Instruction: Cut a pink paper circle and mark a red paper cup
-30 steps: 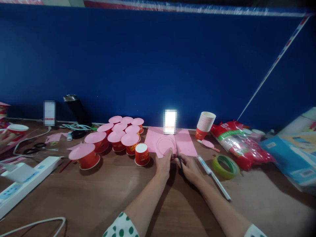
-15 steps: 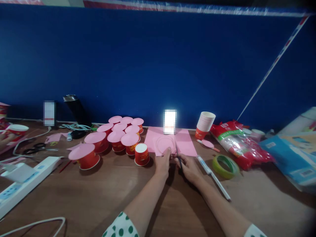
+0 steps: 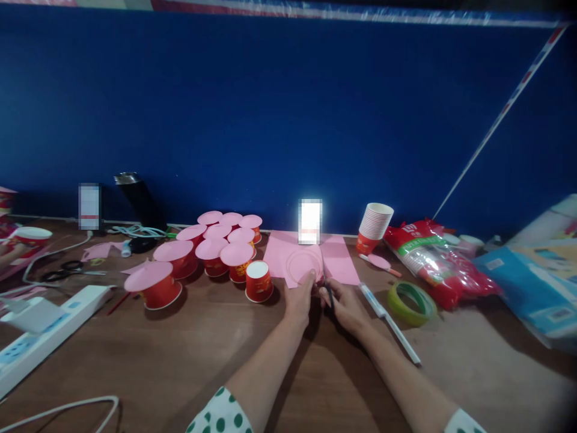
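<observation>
A pink paper sheet [image 3: 340, 260] with a drawn circle lies on the brown table against the blue wall. My left hand [image 3: 299, 298] pinches its near edge, at the circle. My right hand [image 3: 343, 303] is closed on dark-handled scissors [image 3: 327, 288] whose blades reach into the sheet beside the circle. Just left of my left hand a single red paper cup [image 3: 258, 281] stands upright. Further left is a cluster of upturned red cups with pink paper discs on top [image 3: 211, 248].
A stack of white-and-red cups [image 3: 375, 227], a red plastic bag [image 3: 428, 258], a green tape roll [image 3: 412, 304] and a white pen [image 3: 390, 322] lie to the right. A white power strip [image 3: 40, 337], cables and another pair of scissors [image 3: 67, 270] lie left. Another person's hand shows at the far left edge.
Almost nothing has moved. My hands and the scissors stay at the sheet's near edge, with only a slight shift of the paper between the blades.
</observation>
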Demonstrator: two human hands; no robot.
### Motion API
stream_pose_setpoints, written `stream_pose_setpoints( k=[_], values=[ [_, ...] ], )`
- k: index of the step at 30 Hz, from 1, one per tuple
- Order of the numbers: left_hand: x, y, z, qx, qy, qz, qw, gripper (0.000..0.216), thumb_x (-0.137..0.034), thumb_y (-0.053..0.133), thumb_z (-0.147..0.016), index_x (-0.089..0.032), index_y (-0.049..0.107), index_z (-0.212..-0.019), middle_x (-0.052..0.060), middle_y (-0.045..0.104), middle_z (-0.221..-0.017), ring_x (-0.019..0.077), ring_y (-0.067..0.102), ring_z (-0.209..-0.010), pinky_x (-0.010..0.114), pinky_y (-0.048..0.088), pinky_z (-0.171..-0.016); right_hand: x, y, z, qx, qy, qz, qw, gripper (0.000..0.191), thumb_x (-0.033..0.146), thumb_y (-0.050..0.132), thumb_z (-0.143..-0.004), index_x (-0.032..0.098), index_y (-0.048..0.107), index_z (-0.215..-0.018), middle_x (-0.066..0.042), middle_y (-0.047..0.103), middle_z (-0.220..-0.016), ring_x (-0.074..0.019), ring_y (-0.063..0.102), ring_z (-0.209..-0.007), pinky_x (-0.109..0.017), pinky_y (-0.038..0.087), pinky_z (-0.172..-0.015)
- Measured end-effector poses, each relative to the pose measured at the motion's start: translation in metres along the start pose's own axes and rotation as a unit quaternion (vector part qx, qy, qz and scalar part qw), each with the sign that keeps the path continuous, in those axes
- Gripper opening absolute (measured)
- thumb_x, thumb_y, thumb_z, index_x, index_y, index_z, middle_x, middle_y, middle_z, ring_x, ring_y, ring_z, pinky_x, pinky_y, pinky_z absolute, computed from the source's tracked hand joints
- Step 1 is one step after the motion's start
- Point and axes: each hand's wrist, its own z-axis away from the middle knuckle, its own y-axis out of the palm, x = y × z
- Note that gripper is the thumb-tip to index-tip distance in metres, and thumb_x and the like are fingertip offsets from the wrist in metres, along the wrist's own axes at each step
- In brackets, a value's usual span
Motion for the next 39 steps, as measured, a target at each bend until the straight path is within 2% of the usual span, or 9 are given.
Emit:
stream_pose_setpoints(
  k=[7, 15, 23, 39],
  values=[
    [-0.004, 0.001, 0.001, -0.006, -0.002, -0.01, 1.0, 0.037, -0.032, 0.074, -0.058, -0.01, 0.063, -0.085, 0.008, 0.066, -0.073, 0.0152, 0.062, -0.059, 0.026, 0.051, -0.053, 0.003, 0.0, 0.0, 0.004, 0.0, -0.008, 1.0, 0.028, 0.045, 0.048, -0.078, 0.017, 0.05, -0.073, 0.002, 0.049, -0.059, -0.0102, 0.044, -0.054, -0.022, 0.033, -0.05],
    [-0.001, 0.001, 0.001, -0.014, 0.005, -0.01, 1.0, 0.035, -0.031, 0.074, -0.057, -0.011, 0.063, -0.084, 0.003, 0.063, -0.065, 0.0115, 0.057, -0.053, 0.023, 0.048, -0.049, -0.001, 0.0, -0.001, -0.002, -0.017, -0.003, 1.0, 0.032, 0.047, 0.048, -0.078, 0.017, 0.05, -0.067, 0.002, 0.048, -0.058, -0.0101, 0.042, -0.054, -0.022, 0.032, -0.05],
    [-0.001, 0.001, 0.002, 0.003, 0.002, -0.005, 1.0, 0.036, -0.033, 0.074, -0.057, -0.011, 0.063, -0.083, 0.003, 0.063, -0.066, 0.0118, 0.057, -0.053, 0.024, 0.048, -0.049, -0.002, 0.0, -0.001, -0.001, -0.01, -0.009, 1.0, 0.033, 0.048, 0.048, -0.079, 0.018, 0.048, -0.067, 0.003, 0.046, -0.055, -0.009, 0.04, -0.051, -0.021, 0.031, -0.047],
    [0.008, -0.002, -0.005, 0.006, 0.004, -0.002, 1.0, 0.04, -0.037, 0.074, -0.057, -0.01, 0.062, -0.083, 0.004, 0.063, -0.065, 0.0133, 0.059, -0.052, 0.024, 0.048, -0.048, -0.01, 0.0, -0.002, -0.005, 0.002, -0.015, 1.0, 0.032, 0.048, 0.05, -0.079, 0.015, 0.055, -0.08, 0.004, 0.046, -0.056, -0.0089, 0.04, -0.05, -0.021, 0.031, -0.047]
  ],
)
